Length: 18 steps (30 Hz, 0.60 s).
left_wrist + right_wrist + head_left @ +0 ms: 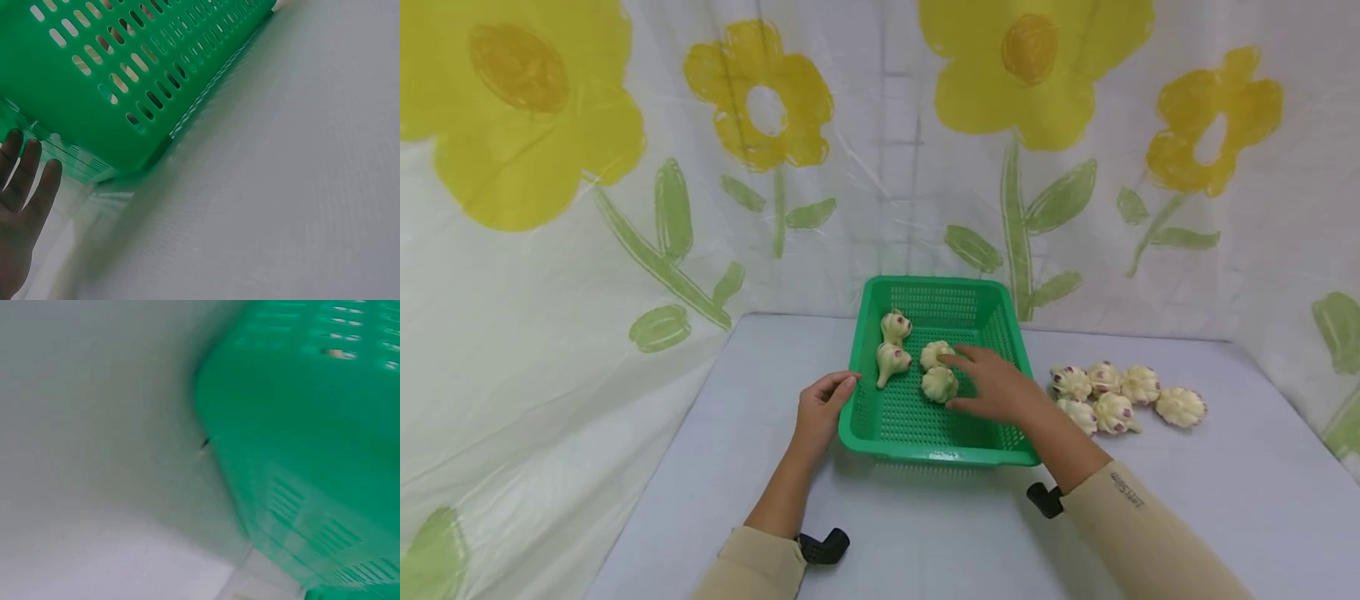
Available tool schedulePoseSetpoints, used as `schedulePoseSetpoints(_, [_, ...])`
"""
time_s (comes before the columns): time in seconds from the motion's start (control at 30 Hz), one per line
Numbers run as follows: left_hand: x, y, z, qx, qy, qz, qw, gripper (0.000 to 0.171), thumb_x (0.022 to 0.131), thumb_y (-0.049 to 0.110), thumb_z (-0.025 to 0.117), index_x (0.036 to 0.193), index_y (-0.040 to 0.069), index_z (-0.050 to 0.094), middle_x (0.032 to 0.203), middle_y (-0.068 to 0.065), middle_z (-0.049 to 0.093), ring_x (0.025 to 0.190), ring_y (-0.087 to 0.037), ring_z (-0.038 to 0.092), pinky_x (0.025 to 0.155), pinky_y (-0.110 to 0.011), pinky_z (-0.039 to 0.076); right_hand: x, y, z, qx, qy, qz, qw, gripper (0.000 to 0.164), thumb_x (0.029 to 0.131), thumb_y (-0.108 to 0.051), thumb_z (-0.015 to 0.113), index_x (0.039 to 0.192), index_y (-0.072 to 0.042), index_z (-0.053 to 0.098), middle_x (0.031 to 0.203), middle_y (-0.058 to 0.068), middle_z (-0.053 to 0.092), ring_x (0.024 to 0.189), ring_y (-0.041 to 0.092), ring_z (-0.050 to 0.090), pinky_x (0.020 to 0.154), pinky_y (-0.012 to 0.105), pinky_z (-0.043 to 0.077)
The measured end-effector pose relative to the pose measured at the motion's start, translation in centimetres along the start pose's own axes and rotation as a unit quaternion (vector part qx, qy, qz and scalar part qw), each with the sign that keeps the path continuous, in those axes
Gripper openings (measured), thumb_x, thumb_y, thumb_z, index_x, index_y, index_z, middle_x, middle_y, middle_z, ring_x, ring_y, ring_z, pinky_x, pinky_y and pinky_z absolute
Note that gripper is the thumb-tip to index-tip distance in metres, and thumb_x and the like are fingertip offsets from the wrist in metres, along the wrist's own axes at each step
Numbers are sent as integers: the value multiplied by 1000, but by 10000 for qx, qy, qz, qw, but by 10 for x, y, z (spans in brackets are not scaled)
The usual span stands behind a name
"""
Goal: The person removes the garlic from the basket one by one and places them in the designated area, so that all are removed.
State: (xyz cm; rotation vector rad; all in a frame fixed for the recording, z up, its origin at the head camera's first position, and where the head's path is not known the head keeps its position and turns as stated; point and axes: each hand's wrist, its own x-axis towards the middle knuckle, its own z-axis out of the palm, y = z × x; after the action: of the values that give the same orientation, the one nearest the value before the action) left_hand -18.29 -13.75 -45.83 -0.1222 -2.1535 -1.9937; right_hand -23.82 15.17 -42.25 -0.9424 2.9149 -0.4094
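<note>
Right hand (996, 387): fingers apart, at two pale bulbs (939, 385) in green basket (940, 456); two more bulbs (892, 360) lie at its left. Left hand (822, 408) at basket's left rim, can't tell if gripping. Six bulbs (1114, 412) on worktop (925, 533), right.

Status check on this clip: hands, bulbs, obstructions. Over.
Left hand at basket's left rim. Right hand inside, fingers by two of four basket bulbs. Six table bulbs visible to the right. No obstruction seen.
</note>
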Motion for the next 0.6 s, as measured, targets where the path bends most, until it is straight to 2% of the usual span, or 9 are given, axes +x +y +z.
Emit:
schedulePoseSetpoints(0.13, [0, -1, 0, 19, -8, -41, 10000, 25, 98, 18, 61, 111, -2, 70, 114, -18, 70, 104, -4, 61, 90, -22, 49, 6, 0, 5, -611, -223, -187, 9977, 78, 85, -44, 75, 151, -23, 40, 156, 16, 33, 140, 42, 35, 103, 62, 39])
schedulePoseSetpoints(0.27, [6, -16, -1, 12, 23, -84, 10000, 25, 98, 18, 61, 111, -1, 71, 115, -16, 69, 105, -6, 61, 90, -23, 49, 8, 0, 10, -893, -535, -62, 9945, 83, 85, -48, 74, 154, -27, 33, 159, 13, 29, 142, 41, 32, 104, 64, 37])
schedulePoseSetpoints(0.37, [11, -29, -1, 3, 68, -45, 10000, 24, 98, 18, 61, 111, 0, 71, 115, -16, 70, 105, -7, 61, 89, -23, 49, 8, 0, 11, -859, -629, 8, 9943, 82, 85, -47, 74, 154, -26, 34, 157, 12, 34, 141, 40, 36, 104, 64, 38])
schedulePoseSetpoints(0.6, [11, -34, 1, -17, 121, 147, 9998, 26, 97, 24, 63, 109, 3, 72, 111, -13, 71, 106, -11, 62, 89, -24, 50, 7, -3, 9, -332, -882, 341, 9950, 74, 86, -44, 74, 150, -24, 42, 150, 9, 45, 136, 34, 45, 101, 56, 44])
